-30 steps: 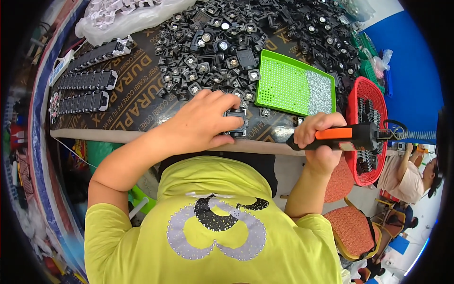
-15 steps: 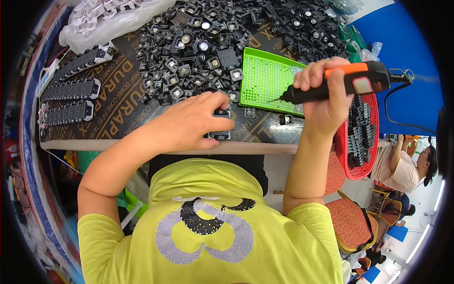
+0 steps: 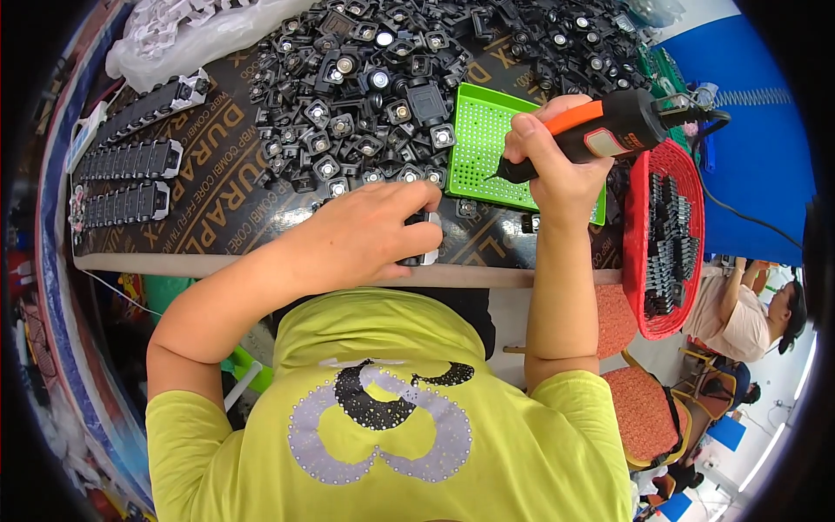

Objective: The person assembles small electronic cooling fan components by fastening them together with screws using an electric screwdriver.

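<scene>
My left hand (image 3: 370,228) is bent over a small black part with a light-coloured edge (image 3: 426,257) near the table's front edge. Its fingers close round the part and hide much of it. In my right hand (image 3: 561,170) is a black and orange electric screwdriver (image 3: 600,132), gripped in the fist. The thin bit points left, above the green perforated tray (image 3: 477,130). Tiny screws or holes in the tray are hard to tell apart. Beyond my left hand lies a large heap of black plastic parts (image 3: 348,113), several with round metal pieces.
Rows of joined black parts (image 3: 130,161) lie at the left. A red basket (image 3: 637,239) with stacked black parts stands at the right. The screwdriver's cable (image 3: 739,204) hangs beside a blue surface (image 3: 757,165). White parts in plastic (image 3: 187,39) lie far left; a person (image 3: 739,309) sits at right.
My right hand and the screwdriver have moved left, and the bit now hangs over the tray's left part. My left hand has shifted slightly right with the black part, which it covers more.
</scene>
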### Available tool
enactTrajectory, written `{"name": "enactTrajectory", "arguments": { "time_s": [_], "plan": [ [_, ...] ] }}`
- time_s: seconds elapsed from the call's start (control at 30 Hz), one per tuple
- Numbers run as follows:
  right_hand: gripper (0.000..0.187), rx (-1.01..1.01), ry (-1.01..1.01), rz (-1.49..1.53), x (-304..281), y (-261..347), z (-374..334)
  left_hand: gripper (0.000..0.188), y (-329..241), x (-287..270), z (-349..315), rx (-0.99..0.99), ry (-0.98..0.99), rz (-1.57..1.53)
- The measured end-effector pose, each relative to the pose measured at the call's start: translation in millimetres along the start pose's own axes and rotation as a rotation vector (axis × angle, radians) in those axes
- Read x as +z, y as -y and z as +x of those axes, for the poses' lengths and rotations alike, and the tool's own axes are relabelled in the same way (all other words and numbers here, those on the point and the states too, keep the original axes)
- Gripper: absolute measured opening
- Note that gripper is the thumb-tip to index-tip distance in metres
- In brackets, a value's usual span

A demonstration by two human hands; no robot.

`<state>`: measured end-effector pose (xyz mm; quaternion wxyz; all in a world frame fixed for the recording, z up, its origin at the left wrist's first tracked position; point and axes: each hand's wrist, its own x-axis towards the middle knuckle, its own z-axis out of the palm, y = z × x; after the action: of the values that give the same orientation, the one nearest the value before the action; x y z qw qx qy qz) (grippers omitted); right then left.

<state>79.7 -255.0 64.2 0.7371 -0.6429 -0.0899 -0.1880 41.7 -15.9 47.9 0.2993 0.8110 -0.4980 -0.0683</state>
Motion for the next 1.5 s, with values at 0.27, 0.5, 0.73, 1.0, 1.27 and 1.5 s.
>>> {"name": "enactTrajectory", "arguments": {
  "time_s": [0.27,0.5,0.73,1.0,1.27,1.5],
  "plan": [
    [0.019,-0.008,0.041,-0.01,-2.4,-6.6,0.2,0.04,-0.3,2.6,-5.7,0.034,-0.058,-0.012],
    [0.018,-0.045,0.039,0.006,-2.3,-9.8,-1.0,0.04,-0.7,1.6,-17.8,-0.03,-0.107,-0.005],
    [0.02,-0.031,-0.001,-0.016,-0.9,-11.0,-3.3,0.04,-1.5,12.9,-23.9,-0.023,-0.188,0.107],
    [0.021,-0.161,-0.017,0.137,-1.4,15.4,-1.5,0.039,-1.8,16.7,-25.8,-0.03,-0.208,0.086],
    [0.014,-0.011,0.291,0.219,31.7,49.4,-40.5,0.039,-0.5,22.6,-28.8,-0.025,-0.214,0.137],
    [0.03,-0.083,0.26,0.164,41.6,32.7,-48.4,0.039,-1.2,23.5,-30.5,-0.026,-0.241,0.15]
  ]
}}
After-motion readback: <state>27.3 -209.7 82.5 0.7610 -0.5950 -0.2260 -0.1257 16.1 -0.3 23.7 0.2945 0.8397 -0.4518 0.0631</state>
